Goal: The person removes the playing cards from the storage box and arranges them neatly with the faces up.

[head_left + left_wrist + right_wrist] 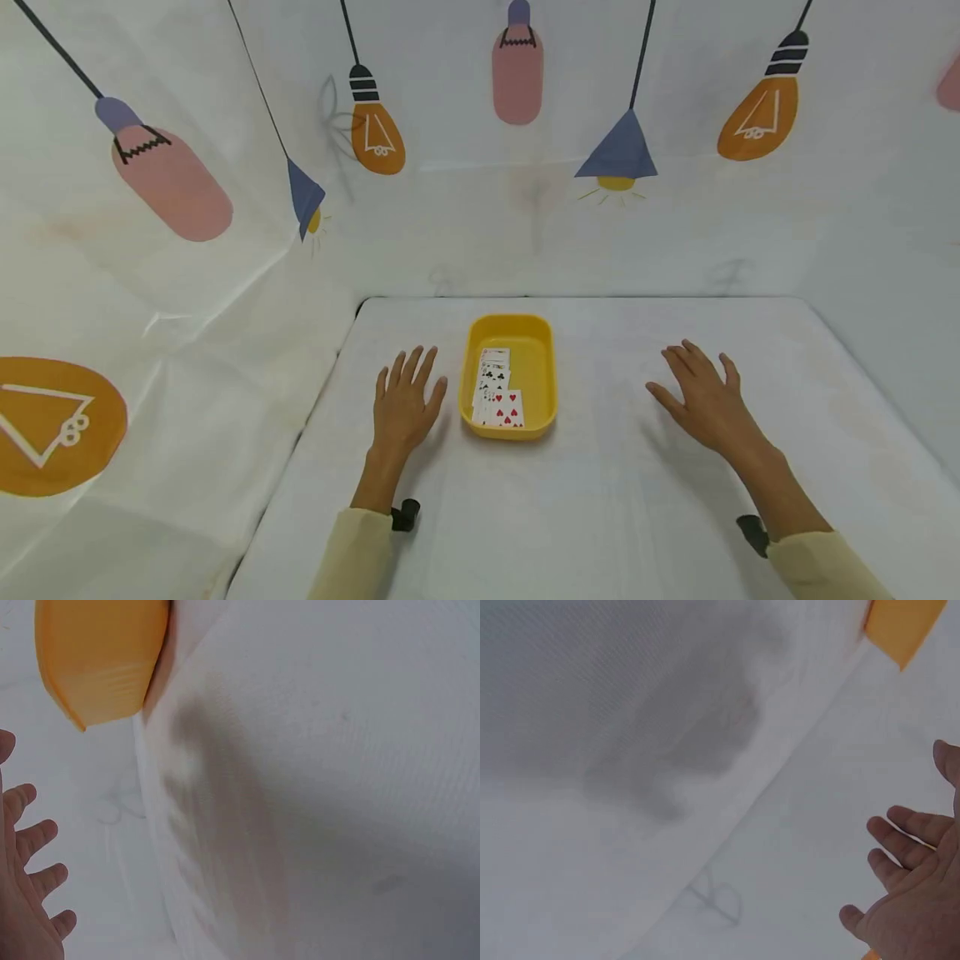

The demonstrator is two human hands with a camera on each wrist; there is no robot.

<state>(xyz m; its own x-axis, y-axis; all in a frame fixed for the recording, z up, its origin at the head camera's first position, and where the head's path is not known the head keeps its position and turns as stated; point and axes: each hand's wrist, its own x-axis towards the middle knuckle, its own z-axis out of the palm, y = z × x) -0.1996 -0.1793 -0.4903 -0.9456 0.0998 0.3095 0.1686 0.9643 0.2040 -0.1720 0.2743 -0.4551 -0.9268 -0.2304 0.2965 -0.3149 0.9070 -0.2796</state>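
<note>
A yellow tray (pixel 538 375) stands on the white table, with several playing cards (pixel 492 383) overlapping in a column along its left side. The front card shows red hearts. To the left of the tray, my left hand (pixel 405 408) hovers with fingers spread, holding nothing. My right hand (pixel 701 404) is farther off to the right, over the table, its fingers extended and nothing in it. Both wrist views show an empty palm, the left hand (pixel 26 870) and the right hand (pixel 919 877), with part of the tray's outer wall (pixel 105 667) beyond.
White cloth covers the table (pixel 600 500). Behind it hangs a white sheet (pixel 465 225) printed with lamps and bulbs, and it also runs along the left side. Small black straps (pixel 406 515) sit at the sleeve cuffs.
</note>
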